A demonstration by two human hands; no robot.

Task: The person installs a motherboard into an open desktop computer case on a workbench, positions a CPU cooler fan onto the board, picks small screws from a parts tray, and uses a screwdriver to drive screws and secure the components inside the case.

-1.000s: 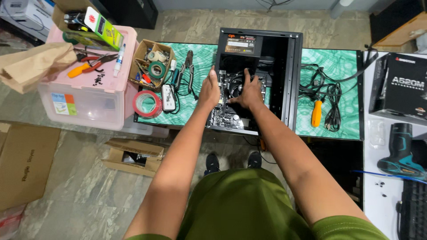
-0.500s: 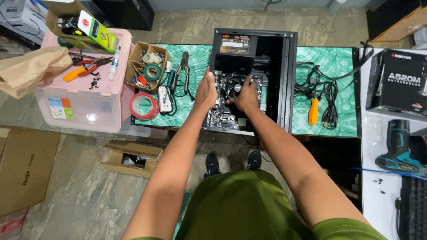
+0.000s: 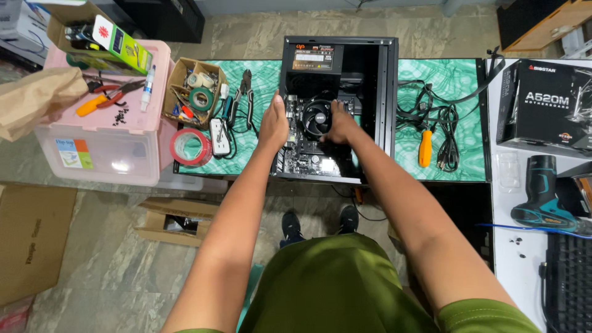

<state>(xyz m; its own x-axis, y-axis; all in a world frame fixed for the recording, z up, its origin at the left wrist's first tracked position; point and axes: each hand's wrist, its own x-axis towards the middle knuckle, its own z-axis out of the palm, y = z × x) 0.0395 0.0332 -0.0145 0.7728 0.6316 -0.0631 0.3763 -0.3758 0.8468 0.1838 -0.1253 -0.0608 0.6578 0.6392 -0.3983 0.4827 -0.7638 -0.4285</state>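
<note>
A black computer case lies open on its side on the green table. A board with a round fan already sits inside it, and a power box sits at the far end. The left hand rests flat on the left edge of the case, grip loose and holding nothing. The right hand is down on the board just right of the fan; I cannot tell if its grip pinches anything. Black cables and an orange screwdriver lie unused on the right. The side panel is off, so I think work remains.
</note>
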